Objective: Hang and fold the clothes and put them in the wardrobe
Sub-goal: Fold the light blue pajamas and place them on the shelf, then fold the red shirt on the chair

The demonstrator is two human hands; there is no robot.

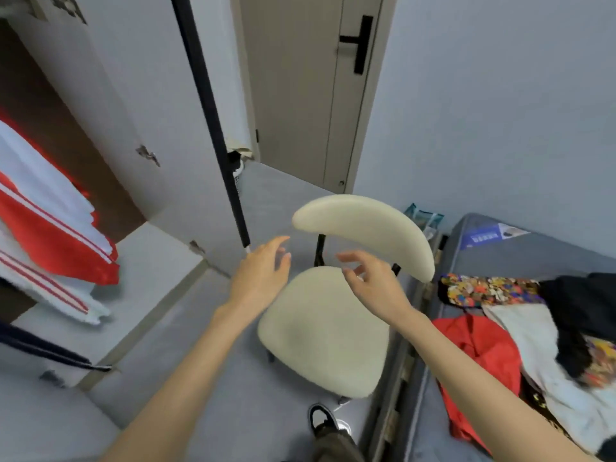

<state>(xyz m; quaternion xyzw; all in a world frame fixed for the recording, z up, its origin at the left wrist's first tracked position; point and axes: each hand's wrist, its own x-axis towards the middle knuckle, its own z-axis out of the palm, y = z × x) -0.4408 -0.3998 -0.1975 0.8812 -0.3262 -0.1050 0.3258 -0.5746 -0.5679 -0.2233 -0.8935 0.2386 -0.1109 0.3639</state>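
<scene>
Hands first: on my feed the left hand floats above the floor just left of the cream chair, fingers straight and relaxed, holding nothing. The right hand hangs over the rear of the chair's seat, below its curved backrest. Its fingers are loosely curled around air with the thumb apart, and it grasps nothing either.

The clothes to sort lie in a heap on the grey bed at the right, just beside the chair. I make out a red garment nearest the bed's edge, a white garment beside it, a black garment further right, and a multicoloured patterned piece at the far end of the heap.

At the left I see the wardrobe open, with red-and-white striped garments hanging inside. Behind the chair stands a closed beige door with a black handle. A black-and-white shoe shows on the floor by the chair's front.
</scene>
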